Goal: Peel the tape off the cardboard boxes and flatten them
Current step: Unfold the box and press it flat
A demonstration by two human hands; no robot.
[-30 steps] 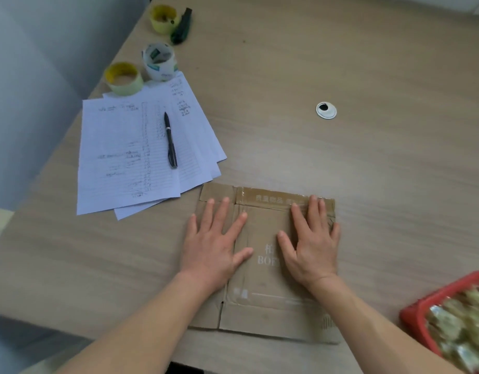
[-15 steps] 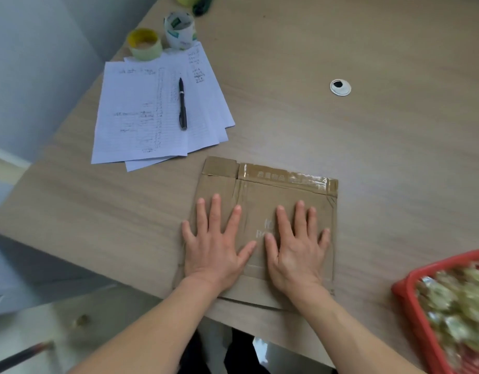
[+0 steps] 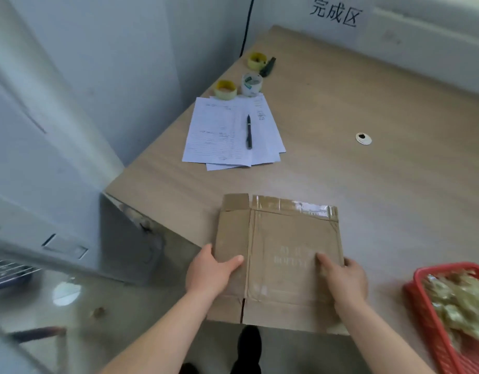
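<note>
A flattened brown cardboard box (image 3: pixel 284 238) lies half over the table's near edge, with a strip of clear tape (image 3: pixel 295 206) still along its far edge. My left hand (image 3: pixel 208 273) grips the box's left side, thumb on top and fingers underneath. On the right side my right hand (image 3: pixel 343 279) holds the box the same way, thumb on top.
Sheets of paper (image 3: pixel 227 130) with a black pen (image 3: pixel 249 132) lie further back on the wooden table (image 3: pixel 368 184). Tape rolls (image 3: pixel 226 89) stand behind them. A red basket (image 3: pixel 432 314) of crumpled tape sits at the right. A paper sign (image 3: pixel 336 13) hangs on the back wall.
Both hands pressed flat on top of the box before; now they grip its two sides, and the box has come toward me over the table edge. The view has lifted.
</note>
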